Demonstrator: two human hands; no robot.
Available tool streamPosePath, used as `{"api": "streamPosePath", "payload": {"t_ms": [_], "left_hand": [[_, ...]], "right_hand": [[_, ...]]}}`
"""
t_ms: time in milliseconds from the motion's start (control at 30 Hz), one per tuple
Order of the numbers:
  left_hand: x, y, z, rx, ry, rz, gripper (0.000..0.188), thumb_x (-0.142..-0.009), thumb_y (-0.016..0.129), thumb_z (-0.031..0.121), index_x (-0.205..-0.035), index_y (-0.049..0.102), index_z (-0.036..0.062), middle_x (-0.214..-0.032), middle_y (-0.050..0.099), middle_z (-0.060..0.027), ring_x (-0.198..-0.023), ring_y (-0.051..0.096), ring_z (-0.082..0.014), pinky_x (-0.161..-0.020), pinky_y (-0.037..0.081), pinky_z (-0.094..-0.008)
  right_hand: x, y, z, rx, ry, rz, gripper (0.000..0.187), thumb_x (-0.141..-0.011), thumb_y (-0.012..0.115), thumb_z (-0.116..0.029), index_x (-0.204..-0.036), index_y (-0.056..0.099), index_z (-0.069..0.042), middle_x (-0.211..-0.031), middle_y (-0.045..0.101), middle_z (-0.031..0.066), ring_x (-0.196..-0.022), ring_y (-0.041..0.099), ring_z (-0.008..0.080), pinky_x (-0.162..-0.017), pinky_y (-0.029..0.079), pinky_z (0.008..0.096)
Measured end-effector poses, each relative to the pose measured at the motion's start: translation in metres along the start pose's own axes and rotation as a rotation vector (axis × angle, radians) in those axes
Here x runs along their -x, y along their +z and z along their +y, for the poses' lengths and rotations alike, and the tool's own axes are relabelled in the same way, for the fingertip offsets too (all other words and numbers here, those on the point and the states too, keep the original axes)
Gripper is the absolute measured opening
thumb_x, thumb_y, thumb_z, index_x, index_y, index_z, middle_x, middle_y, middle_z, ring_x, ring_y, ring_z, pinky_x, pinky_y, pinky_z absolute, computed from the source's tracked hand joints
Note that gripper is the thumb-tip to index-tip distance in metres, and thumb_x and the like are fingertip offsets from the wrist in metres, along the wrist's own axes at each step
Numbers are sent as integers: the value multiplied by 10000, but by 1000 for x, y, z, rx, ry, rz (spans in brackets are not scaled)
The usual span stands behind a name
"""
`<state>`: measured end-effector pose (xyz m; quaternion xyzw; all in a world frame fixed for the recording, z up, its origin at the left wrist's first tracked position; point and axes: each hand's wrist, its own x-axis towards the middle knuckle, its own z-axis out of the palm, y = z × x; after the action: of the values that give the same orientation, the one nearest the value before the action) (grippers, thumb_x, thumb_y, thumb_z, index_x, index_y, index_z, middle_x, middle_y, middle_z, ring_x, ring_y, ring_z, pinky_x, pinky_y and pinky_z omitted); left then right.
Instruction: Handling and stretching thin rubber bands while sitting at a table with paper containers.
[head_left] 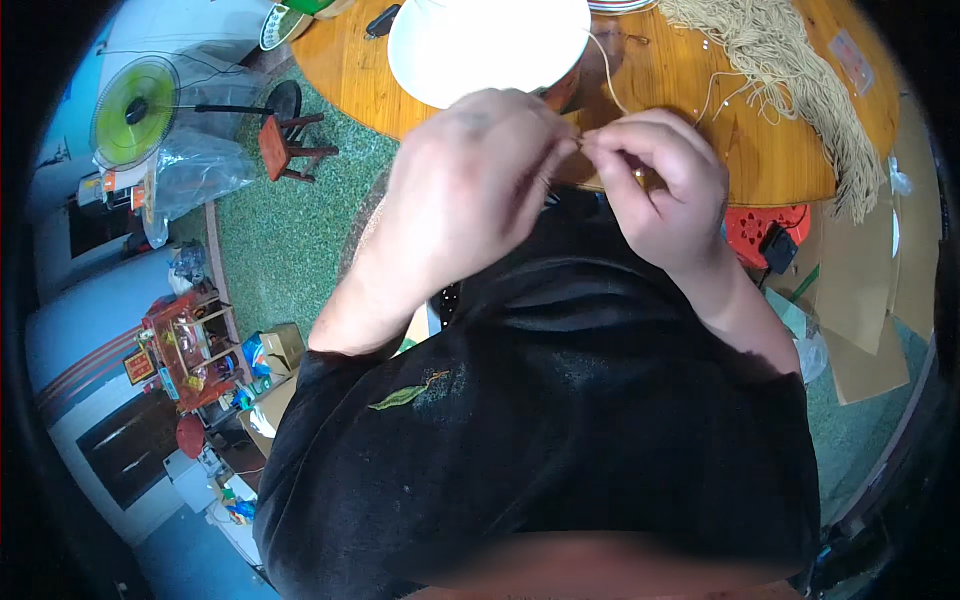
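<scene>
My left hand (475, 175) and my right hand (665, 180) meet fingertip to fingertip over the near edge of the wooden table (345, 70). Both are closed in a pinch on a thin beige cord (608, 70), which runs from beside the large white bowl (485, 45) down to my fingers. What lies right between the fingertips is too small to make out. Farther right, a thick bundle of beige cords (800, 75) spreads over the table and hangs off its edge.
A dark object (383, 20) lies left of the bowl. Beneath the table's right side is a red plastic stool (762, 235), near cardboard sheets (860, 300). On the left stand a green fan (135, 110) and a small wooden stool (285, 148) on green flooring.
</scene>
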<state>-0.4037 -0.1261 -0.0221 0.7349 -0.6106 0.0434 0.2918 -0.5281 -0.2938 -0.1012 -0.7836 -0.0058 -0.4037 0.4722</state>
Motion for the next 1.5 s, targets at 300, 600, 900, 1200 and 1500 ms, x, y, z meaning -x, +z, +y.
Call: {"api": "streamPosePath", "payload": {"t_ms": [300,600,900,1200,1500], "left_hand": [[-47,-27,-17,142,-201,-80,179,-980,698,-9,-1157,710,-27,-1050,723,-183,-914,720,-309,-789,565,-375],[-56,-25,-20,225,-285,-250,129,-975,683,-23,-1102,704,-35,-1003,723,-181,-900,717,-308,-796,558,-377],[-60,-26,-20,181,-262,-271,122,-960,701,-20,-1080,711,-37,-1009,720,-200,-906,718,-340,-796,561,-387],[-65,-29,-29,208,-383,-403,99,-964,730,7,-1054,746,-32,-907,760,-168,-821,728,-271,-743,568,-377],[-77,-28,-33,288,-449,-597,80,-990,713,53,-1004,738,-21,-850,748,-137,-771,703,-227,-711,548,-363]], "right_hand": [[-9,22,15,-2,116,112,88,-898,813,-12,-975,769,-13,-878,752,99,-744,750,183,-633,605,283],[-10,30,16,-20,168,138,98,-887,823,-5,-961,760,-2,-878,753,107,-750,759,183,-649,630,298],[-10,32,16,-4,184,141,103,-880,834,-36,-948,761,-11,-845,751,88,-689,743,173,-610,593,291],[-11,34,15,0,219,143,104,-882,845,-51,-934,767,-6,-820,739,94,-657,721,157,-591,562,290],[-11,36,17,1,194,178,92,-889,845,-46,-933,776,-4,-797,735,86,-654,709,145,-598,551,279]]}}
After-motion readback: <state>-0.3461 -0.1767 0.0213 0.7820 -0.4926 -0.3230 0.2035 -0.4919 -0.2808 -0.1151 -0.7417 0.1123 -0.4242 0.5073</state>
